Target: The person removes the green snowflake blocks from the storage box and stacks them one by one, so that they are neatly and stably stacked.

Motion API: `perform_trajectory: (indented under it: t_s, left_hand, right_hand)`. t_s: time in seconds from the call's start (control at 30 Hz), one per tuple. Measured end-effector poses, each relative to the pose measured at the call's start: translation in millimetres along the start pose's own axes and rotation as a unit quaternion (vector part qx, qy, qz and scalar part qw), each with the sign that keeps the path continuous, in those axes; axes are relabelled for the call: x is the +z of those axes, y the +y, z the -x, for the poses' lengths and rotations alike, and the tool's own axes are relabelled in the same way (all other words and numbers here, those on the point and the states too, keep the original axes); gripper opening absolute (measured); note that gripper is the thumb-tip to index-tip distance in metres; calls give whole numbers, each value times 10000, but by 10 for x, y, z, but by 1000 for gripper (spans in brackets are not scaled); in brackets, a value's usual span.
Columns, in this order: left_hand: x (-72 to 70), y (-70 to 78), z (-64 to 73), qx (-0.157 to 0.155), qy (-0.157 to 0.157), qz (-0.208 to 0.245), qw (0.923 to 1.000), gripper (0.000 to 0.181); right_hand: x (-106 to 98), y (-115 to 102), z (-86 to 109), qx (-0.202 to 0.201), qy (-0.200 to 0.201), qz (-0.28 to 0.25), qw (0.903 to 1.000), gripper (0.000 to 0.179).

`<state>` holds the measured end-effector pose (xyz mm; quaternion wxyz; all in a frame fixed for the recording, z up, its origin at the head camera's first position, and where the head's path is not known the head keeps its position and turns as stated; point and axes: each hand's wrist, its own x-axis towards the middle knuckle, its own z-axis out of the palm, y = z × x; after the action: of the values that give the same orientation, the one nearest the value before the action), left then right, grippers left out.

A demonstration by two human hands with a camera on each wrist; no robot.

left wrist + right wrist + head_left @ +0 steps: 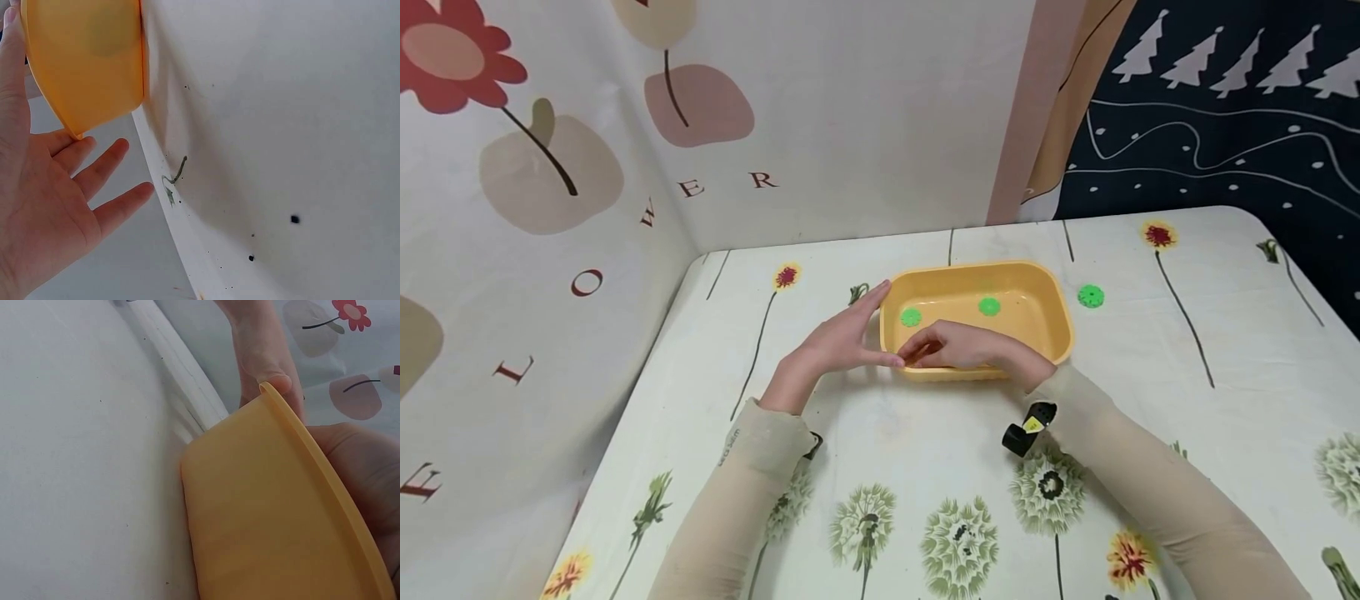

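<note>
A yellow plastic basin (pixel 970 375) stands on the table. My left hand (pixel 835 337) spans its left end, thumb at the near corner and the straight fingers touching the far rim. In the left wrist view those fingers (pixel 103 169) spread past the rim. Inside the basin, my right hand (pixel 958 343) reaches down with bent fingers towards the near left corner; whether anything is between the fingertips is hidden. Two green notched discs lie on the basin floor, the left disc (pixel 911 317) and the middle disc (pixel 989 307). The right wrist view shows mostly the basin's outer wall (pixel 256 500).
Another green disc (pixel 1091 296) lies on the table right of the basin. A flower-printed cloth (pixel 887 425) covers the table. Printed curtains (pixel 865 125) hang behind and to the left, and a dark tree-patterned cloth (pixel 1210 142) hangs at the right.
</note>
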<state>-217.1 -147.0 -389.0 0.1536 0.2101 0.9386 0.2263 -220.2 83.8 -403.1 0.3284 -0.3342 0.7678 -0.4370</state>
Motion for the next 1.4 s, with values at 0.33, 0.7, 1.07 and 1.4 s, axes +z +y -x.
perform_trajectory:
  t_s: [0.33,0.7,1.07,1.4]
  left_hand:
    - [11,-8,-9,-3,17,12,10000,121]
    - [-2,-2,-3,3,18,42,10000,121]
    - [-3,4,9,-22,-11,70,10000,121]
    - [-15,30,8,-157,-62,0,9999,122]
  right_hand:
    - [-13,-13,16,232,84,97,9996,24]
    - [-27,3,-6,106,207,44,9997,19]
    - [-29,-11,-4,642,617,-287,9956,19]
    - [-33,-25,3,973,988,-541,9889,17]
